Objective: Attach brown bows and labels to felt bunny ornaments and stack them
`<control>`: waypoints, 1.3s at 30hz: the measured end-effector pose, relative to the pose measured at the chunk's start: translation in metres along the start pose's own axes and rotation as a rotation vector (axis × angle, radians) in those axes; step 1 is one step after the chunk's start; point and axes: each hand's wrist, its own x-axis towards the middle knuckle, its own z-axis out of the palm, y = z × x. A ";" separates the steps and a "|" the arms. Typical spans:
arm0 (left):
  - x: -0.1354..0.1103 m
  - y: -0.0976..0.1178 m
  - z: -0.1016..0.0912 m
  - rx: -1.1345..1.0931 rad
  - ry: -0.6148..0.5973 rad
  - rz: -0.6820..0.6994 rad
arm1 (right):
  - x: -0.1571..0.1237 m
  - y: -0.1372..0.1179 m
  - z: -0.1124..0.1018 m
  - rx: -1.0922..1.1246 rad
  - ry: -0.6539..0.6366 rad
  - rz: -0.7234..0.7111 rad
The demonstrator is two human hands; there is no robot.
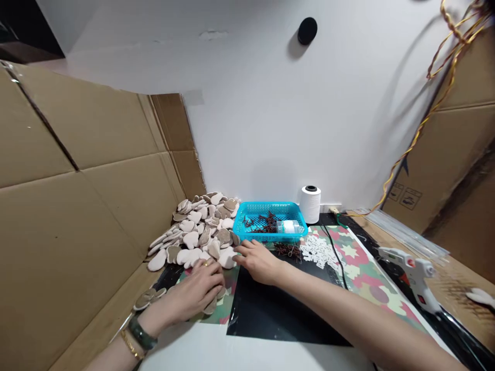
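Note:
A heap of padded, rounded fabric pieces (191,239), off-white and brownish, some heart-like, lies beside the cardboard wall. My left hand (201,286) is at the front of the heap, its fingers bent down over several of these pieces, some showing beneath the fingers. The palm side is hidden. My right hand (256,262) reaches to the heap's right edge, fingers slightly apart and stretched towards a pale piece (227,257). Whether the fingertips touch it is hard to tell. Under the right forearm lies a black sheet (270,314) on a camouflage-patterned mat (369,286).
A blue basket (270,238) holds dark brown twiggy bits and a clear container. Behind it stands a white thread cone (310,205). Small white pieces (319,251) lie by a black cord. At right are a glue gun (412,273) and clear plastic strips (406,234).

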 end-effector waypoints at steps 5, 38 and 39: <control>-0.018 -0.022 0.028 -0.002 0.130 -0.012 | 0.049 0.011 0.035 0.047 -0.043 0.001; 0.087 0.058 0.108 -0.176 0.294 0.285 | -0.154 -0.012 -0.005 0.255 0.254 0.432; 0.087 0.058 0.109 -0.180 0.294 0.282 | -0.153 -0.014 -0.006 0.246 0.246 0.432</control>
